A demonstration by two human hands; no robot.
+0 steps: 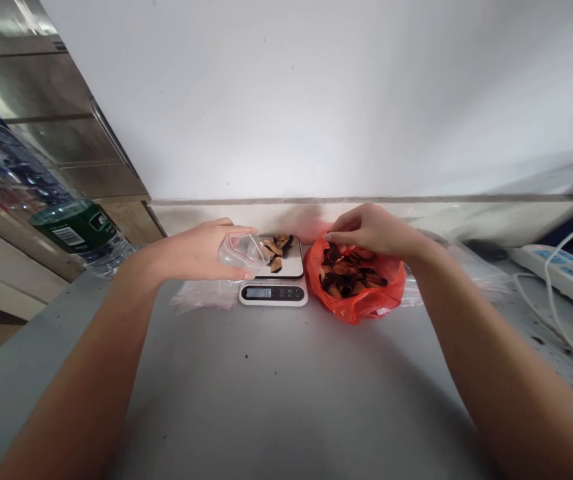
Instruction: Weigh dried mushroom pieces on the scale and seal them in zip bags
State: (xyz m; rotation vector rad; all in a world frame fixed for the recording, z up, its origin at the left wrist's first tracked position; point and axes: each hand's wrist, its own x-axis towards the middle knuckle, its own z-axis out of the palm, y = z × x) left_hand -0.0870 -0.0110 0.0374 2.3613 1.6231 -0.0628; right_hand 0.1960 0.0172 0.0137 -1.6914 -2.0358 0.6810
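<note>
My left hand is closed round a small clear plastic bag, held just left of a white kitchen scale. Several brown dried slices lie on the scale's plate, and its display shows digits. My right hand hovers over an open orange plastic bag full of the same dark and brown dried slices. Its fingers are pinched together at the bag's left rim; whether a slice sits between them I cannot make out.
A clear water bottle with a green label stands at the left. Flat clear bags lie beside the scale, and more clear plastic lies right of the orange bag. A white power strip with cables sits far right. A white wall rises behind.
</note>
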